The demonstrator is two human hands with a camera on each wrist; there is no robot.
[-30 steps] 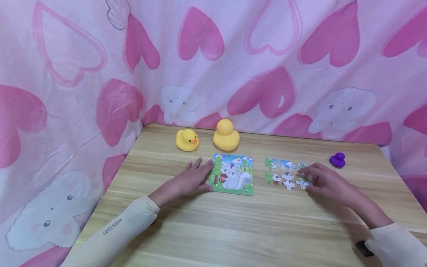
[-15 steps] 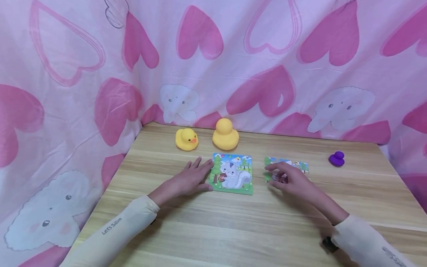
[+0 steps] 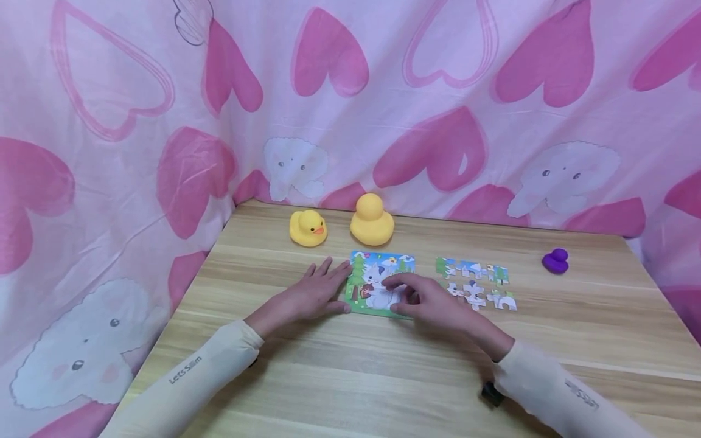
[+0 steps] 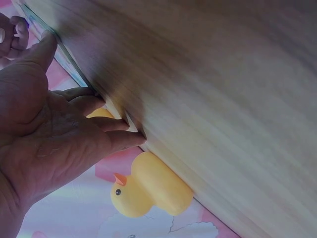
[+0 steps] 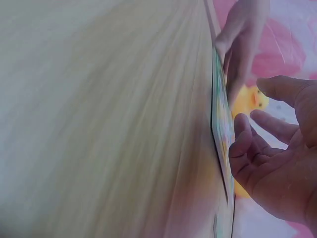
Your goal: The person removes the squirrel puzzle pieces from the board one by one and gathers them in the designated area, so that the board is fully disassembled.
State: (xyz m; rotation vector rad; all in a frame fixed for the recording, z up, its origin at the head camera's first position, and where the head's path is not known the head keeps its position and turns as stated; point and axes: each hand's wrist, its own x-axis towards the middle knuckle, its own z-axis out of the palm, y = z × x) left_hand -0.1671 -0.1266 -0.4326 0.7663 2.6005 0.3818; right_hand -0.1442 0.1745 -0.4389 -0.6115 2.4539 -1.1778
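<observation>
The puzzle board [image 3: 364, 301], printed with a white squirrel holding a nut, lies flat on the table. My left hand [image 3: 309, 295] rests at its left edge with fingers spread and straight; in the left wrist view the thumb is right at the board's edge [image 4: 69, 57]. Over the board's right half hovers my right hand [image 3: 432, 301], hiding part of the picture. Its thumb and index finger stand apart with nothing between them, the other fingers loosely curled. To the right, several loose puzzle pieces [image 3: 473, 295] lie in two rows, partly behind that hand.
Behind the board stand a small yellow duck [image 3: 308, 229] and a larger yellow duck [image 3: 372, 220] facing away. A small purple duck [image 3: 555, 261] sits at the far right. A pink heart-patterned curtain [image 3: 339, 134] borders the wooden table [image 3: 328, 377] at the back and sides.
My right hand has left the lower right puzzle piece, which lies on the table, and moved left across the pieces to above the board. My left hand has stayed put.
</observation>
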